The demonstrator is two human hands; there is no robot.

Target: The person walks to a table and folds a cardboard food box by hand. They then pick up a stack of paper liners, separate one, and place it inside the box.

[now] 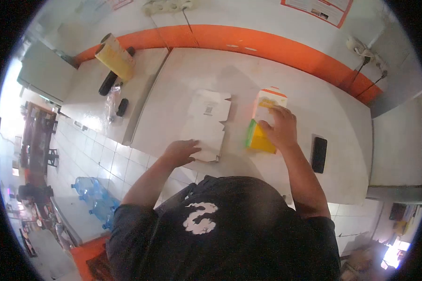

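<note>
white cardboard (211,122) is lying flat, the open left hand (177,153) likely steadying it, the half-open right hand (284,129) bracing a carton (263,142).

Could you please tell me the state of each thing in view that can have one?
White cardboard piece: lying flat, with notches along one side.
Printed carton: shaped into a box; whether sealed, cannot tell.
Phone: lying flat, its visible face dark.
Left hand: fingers spread at the cardboard's edge.
Right hand: on the carton, grip unclear.
Plug: in the wall socket.
</note>
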